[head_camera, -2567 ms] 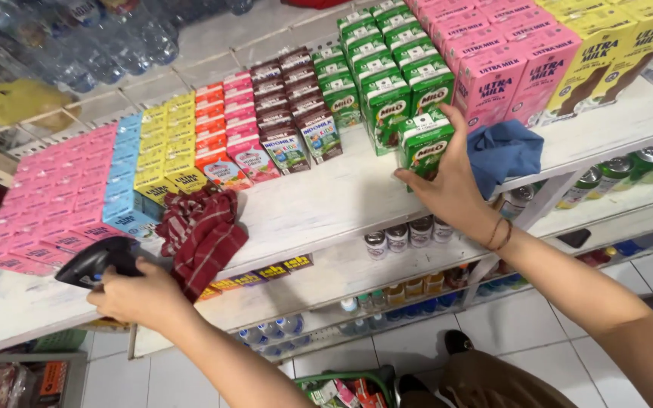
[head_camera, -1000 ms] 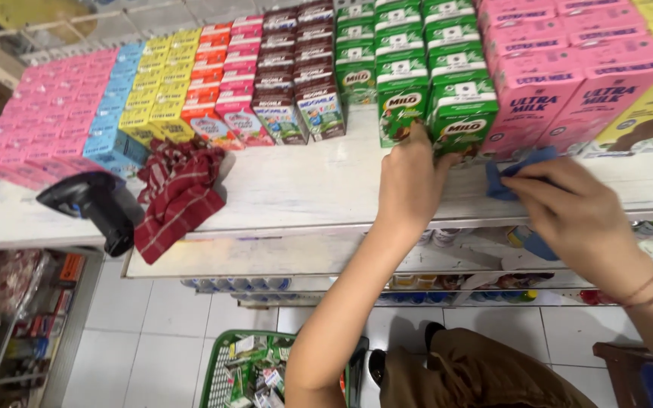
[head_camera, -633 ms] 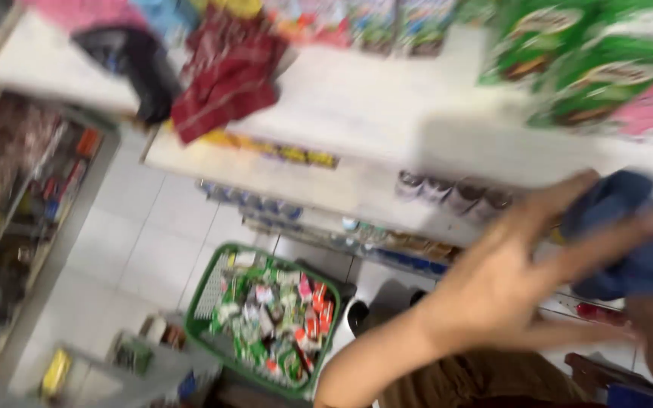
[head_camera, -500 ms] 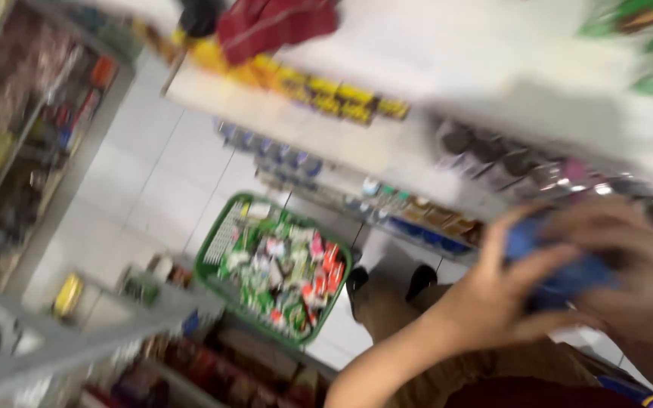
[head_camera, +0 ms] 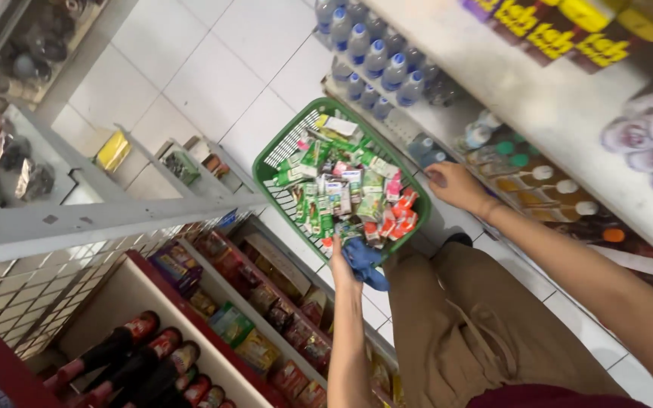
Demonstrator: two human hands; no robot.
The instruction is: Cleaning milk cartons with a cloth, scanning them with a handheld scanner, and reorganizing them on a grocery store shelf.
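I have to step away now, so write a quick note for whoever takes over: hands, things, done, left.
Left hand: holds a blue cloth at the near rim of the green basket.
Right hand: empty, near the basket's far rim, by the low shelf of bottles.
Basket: on the floor, full of small cartons.
Done: cloth brought to the basket.
Left: cartons not yet unloaded.

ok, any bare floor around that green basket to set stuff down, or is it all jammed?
Bare white tiles lie beyond the green basket, between the grey rack and the bottle row. The basket itself is heaped with cartons. Its near rim is crowded: left hand with blue cloth, right hand at the low shelf.
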